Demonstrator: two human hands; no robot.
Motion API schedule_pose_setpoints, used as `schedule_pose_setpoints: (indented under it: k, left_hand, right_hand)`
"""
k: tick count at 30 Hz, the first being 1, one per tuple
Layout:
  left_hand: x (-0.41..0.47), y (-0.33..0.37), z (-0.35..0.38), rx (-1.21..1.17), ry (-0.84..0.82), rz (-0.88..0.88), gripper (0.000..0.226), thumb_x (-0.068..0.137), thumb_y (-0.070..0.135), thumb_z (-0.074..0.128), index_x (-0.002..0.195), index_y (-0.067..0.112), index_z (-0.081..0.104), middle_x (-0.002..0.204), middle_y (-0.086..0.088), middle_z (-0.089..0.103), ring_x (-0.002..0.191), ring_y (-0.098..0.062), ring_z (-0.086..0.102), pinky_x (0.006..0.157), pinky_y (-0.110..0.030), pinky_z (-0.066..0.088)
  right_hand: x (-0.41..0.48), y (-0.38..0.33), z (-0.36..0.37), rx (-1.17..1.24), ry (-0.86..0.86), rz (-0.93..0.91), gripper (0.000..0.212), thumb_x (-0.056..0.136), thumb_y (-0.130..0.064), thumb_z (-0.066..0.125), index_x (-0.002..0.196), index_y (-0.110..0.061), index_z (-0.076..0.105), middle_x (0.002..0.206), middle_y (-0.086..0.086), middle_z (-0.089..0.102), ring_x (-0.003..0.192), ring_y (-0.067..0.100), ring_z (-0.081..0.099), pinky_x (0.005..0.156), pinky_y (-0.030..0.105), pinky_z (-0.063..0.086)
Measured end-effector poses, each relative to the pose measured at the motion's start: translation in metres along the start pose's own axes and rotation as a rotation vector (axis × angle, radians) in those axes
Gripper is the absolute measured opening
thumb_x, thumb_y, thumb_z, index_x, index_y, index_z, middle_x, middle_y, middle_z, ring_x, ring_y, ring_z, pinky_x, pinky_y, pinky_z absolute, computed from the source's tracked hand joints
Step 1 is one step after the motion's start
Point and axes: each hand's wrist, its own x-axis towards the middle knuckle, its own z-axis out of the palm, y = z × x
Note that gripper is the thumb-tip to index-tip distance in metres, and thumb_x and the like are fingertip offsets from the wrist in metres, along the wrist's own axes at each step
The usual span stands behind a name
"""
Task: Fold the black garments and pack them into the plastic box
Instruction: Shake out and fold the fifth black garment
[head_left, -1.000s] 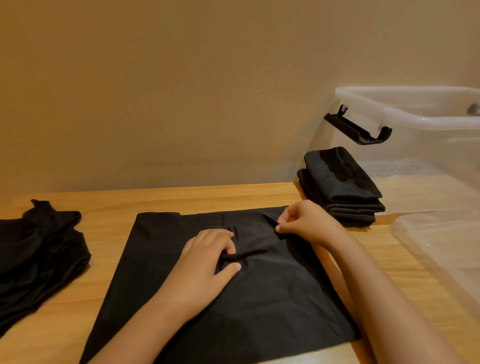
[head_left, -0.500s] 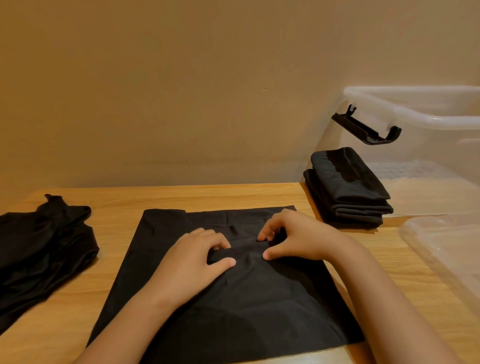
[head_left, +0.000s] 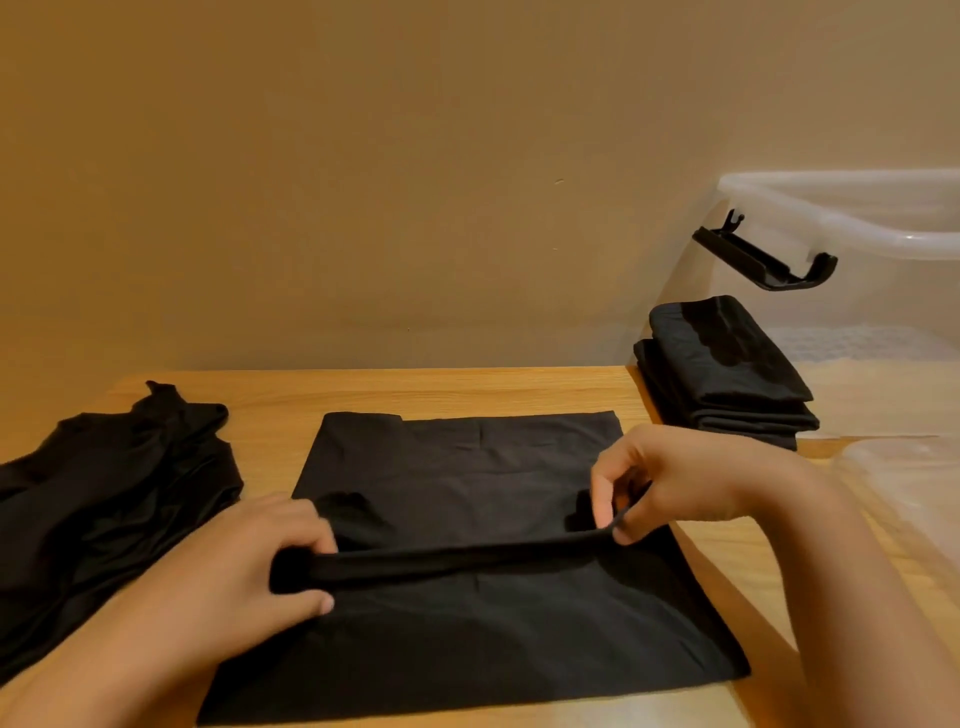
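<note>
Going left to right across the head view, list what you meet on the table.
Loose black garments → left hand → right hand, both pinching a fold of the spread garment → folded stack.

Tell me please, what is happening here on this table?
A person is folding a black garment that is spread flat on the wooden table. The left hand and the right hand each pinch one end of a raised fold across its middle. A heap of unfolded black clothes lies at the left. At the right, a stack of folded black clothes sits, apparently inside the clear plastic box.
</note>
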Motion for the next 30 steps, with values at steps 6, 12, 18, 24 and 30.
schedule_pose_setpoints:
  k: [6,12,18,24,30]
  left_hand:
    - [-0.045,-0.011,0.015,-0.023,0.213,-0.045,0.036,0.066,0.027,0.086,0.083,0.045,0.060,0.133,0.049,0.026,0.127,0.018,0.017,0.108,-0.037,0.019]
    - [-0.053,0.000,0.019,-0.233,0.261,-0.087,0.035,0.078,0.010,0.075,0.083,0.035,0.052,0.117,0.041,0.052,0.120,0.016,0.041,0.100,-0.015,0.027]
    - [-0.085,0.009,0.026,-0.387,0.370,-0.004,0.016,0.063,0.023,0.074,0.068,0.030,0.061,0.098,0.023,0.067,0.100,0.009,0.059,0.086,0.000,0.038]
    - [-0.111,0.019,0.038,-0.642,0.384,-0.028,0.009,0.053,0.028,0.063,0.061,0.026,0.061,0.083,0.005,0.068,0.091,-0.010,0.065,0.082,-0.012,0.046]
    - [-0.113,0.033,0.045,-0.705,0.328,-0.143,0.057,0.069,-0.019,0.072,0.081,0.036,0.069,0.084,0.004,0.069,0.087,-0.008,0.066,0.084,-0.016,0.048]
  right_hand:
    - [-0.014,-0.013,0.009,0.033,0.049,-0.016,0.026,0.084,-0.011,0.070,0.079,-0.037,0.072,0.093,-0.012,0.068,0.093,0.006,0.063,0.096,0.035,0.050]
    - [-0.036,-0.014,0.037,0.074,0.055,0.012,0.028,0.084,-0.012,0.070,0.077,-0.039,0.071,0.098,-0.017,0.066,0.098,0.001,0.061,0.092,0.024,0.050]
    - [-0.082,-0.009,0.069,0.205,0.118,-0.027,0.024,0.078,-0.009,0.075,0.075,-0.032,0.073,0.093,-0.011,0.068,0.092,0.006,0.063,0.087,0.022,0.048]
    - [-0.108,-0.008,0.089,0.294,0.142,-0.055,0.028,0.077,-0.004,0.075,0.076,-0.032,0.072,0.092,-0.007,0.069,0.093,0.007,0.064,0.090,0.024,0.048]
    - [-0.098,-0.007,0.094,0.364,0.409,-0.043,0.026,0.085,-0.010,0.068,0.081,-0.035,0.072,0.095,-0.013,0.069,0.093,0.004,0.065,0.079,0.024,0.052]
